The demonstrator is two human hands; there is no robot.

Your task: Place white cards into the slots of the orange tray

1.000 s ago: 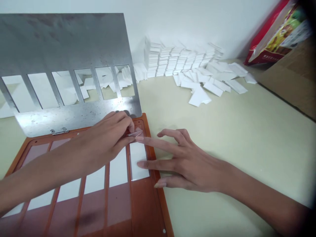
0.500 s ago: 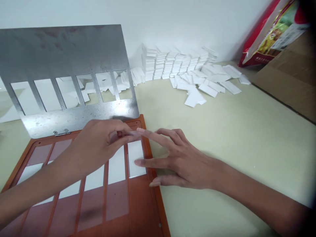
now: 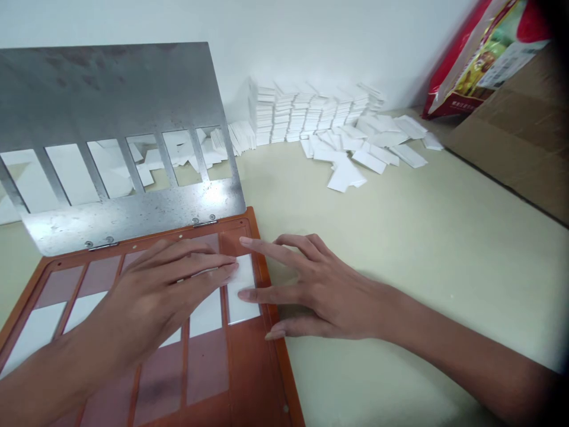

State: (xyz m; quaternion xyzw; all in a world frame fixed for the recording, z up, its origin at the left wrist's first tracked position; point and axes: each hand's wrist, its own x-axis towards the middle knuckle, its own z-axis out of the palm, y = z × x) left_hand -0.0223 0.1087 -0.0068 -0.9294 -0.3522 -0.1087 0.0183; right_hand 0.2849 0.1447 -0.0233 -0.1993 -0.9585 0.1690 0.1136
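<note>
An orange tray (image 3: 260, 379) with long slots lies at the lower left. Each visible slot carries a white card across its middle, and most also show pale pinkish film above and below it. My left hand (image 3: 155, 296) reaches over the tray with fingers stretched out, its fingertips on the upper left of the white card (image 3: 245, 305) in the rightmost slot. My right hand (image 3: 320, 287) is spread open over the tray's right edge; one fingertip touches that same card. Around this card the slot looks bare orange. My left hand and forearm hide several slots.
A metal plate (image 3: 133, 216) with rectangular windows stands up, hinged to the tray's far edge. Stacks of white cards (image 3: 297, 112) line the wall, with loose cards (image 3: 347, 172) in front. A cardboard box (image 3: 515, 136) and a red bag (image 3: 471, 71) stand at the right.
My left hand no longer pinches a thin strip above the rightmost slot; its fingers have straightened and come down onto the card. My right hand stays nearly still. The view has shifted slightly.
</note>
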